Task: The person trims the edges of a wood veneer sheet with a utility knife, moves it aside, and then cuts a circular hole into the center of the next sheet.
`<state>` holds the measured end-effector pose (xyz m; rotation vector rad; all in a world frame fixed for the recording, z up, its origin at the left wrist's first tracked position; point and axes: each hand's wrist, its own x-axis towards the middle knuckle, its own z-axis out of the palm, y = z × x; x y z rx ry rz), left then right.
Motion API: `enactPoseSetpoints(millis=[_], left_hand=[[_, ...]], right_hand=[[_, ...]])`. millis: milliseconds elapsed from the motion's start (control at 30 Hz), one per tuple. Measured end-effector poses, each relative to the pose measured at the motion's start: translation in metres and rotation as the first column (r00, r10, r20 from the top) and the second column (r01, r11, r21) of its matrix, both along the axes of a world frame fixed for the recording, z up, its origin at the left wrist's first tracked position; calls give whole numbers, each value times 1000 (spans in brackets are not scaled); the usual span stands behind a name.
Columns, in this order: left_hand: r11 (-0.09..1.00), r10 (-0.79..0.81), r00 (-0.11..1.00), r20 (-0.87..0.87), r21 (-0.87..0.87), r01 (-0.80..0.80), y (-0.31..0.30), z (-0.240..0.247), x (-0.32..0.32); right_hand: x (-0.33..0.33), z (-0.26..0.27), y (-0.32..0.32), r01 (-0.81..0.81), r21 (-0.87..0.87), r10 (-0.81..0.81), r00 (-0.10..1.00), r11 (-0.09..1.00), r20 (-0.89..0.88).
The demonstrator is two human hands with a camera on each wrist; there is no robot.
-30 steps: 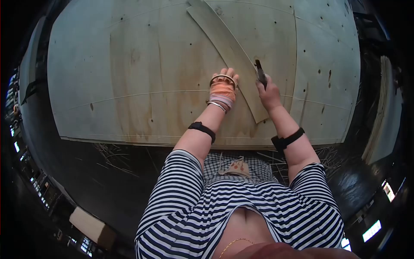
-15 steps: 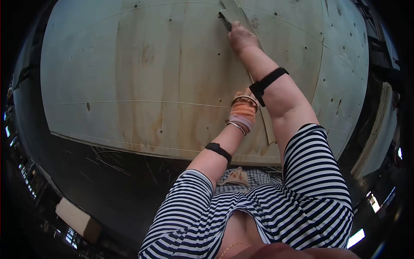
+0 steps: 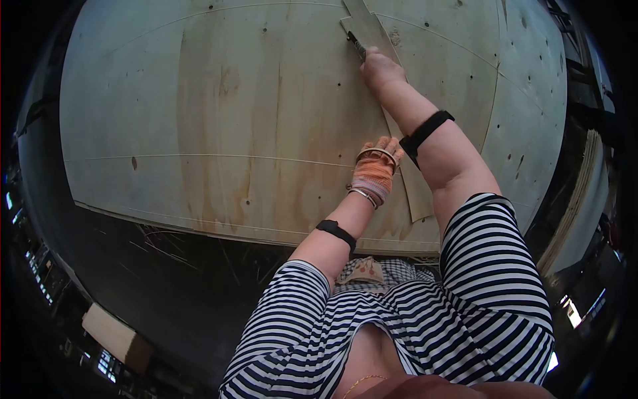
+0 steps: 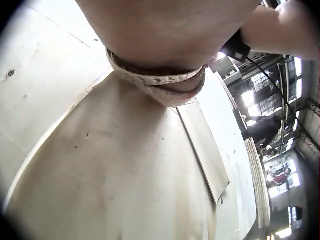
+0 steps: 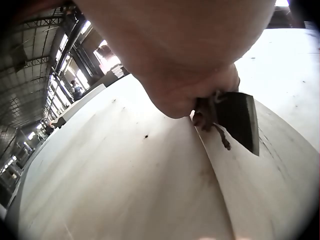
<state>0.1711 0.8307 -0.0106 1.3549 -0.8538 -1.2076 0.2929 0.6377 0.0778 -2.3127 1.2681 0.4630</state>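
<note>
A long narrow veneer strip (image 3: 415, 193) lies slantwise over the big wooden sheet (image 3: 226, 120). My left hand (image 3: 376, 169), in an orange fingerless glove with a ring-shaped band round it, rests with its fingers extended at the strip's left edge. Farther up the strip, my right hand (image 3: 383, 72) grips a dark-bladed tool (image 3: 357, 45), its tip by the strip's left edge. The right wrist view shows the broad blade (image 5: 240, 120) close above the wood, with fingers curled round its handle. In the left wrist view the strip (image 4: 202, 150) lies beyond the gloved hand (image 4: 170, 90).
A stack of sheets (image 3: 575, 199) stands at the right, beside the large sheet. Thin scraps (image 3: 163, 245) lie below its near edge. A pale block (image 3: 109, 332) is at the lower left. Other people (image 4: 265, 129) are in the background of the left wrist view.
From beside the strip's lower part, my right hand has moved up and left with the tool, then slightly back toward me. My left hand has shifted lower and right in view, staying by the strip.
</note>
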Motion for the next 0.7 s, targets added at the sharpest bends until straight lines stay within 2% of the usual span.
enactPoseSetpoints(millis=[33,67,100,167,200,267,333,367,400,467,533,567,700], left_hand=[[989,-137,848,513,122,87,-1,7,2],[960,-280,437,855,265,95,-2,14,4],[960,-280,437,855,263,100,-1,21,8],[988,-152,409,900,134,72,2,39,22],[936,-340,349,873,277,218,-2,68,44],[888,-460,194,866,452,88,-19,73,79],[768,-614,212,761,637,-64,-48,93,141],[897,-387,127,913,405,-179,-51,87,161],[955,-138,14,990,137,-262,-56,80,175],[987,-69,-59,996,59,-152,-88,78,200],[897,-401,35,916,400,-188,-116,84,206],[870,-452,84,888,459,-179,-118,86,209],[875,-458,31,889,456,-164,-119,83,209]], right_hand=[[-11,0,5,4,-2,-4,1000,1000,-2],[-22,1,10,-6,13,6,1000,1000,-9],[-33,2,16,-15,29,15,1000,999,-18],[-50,3,27,-5,35,6,1000,999,-22],[-55,4,28,1,42,0,1000,999,-21],[-54,5,26,-14,44,16,999,999,-36],[-55,4,26,-28,47,31,998,999,-54],[-54,1,26,-24,47,26,999,999,-43],[-55,-2,26,-15,49,16,999,999,-32],[-56,-4,25,-13,52,14,1000,999,-20],[-61,-3,27,-7,54,7,1000,998,-5],[-67,-2,31,-16,69,19,999,998,-45],[-129,-9,66,-44,57,49,996,997,-80]])
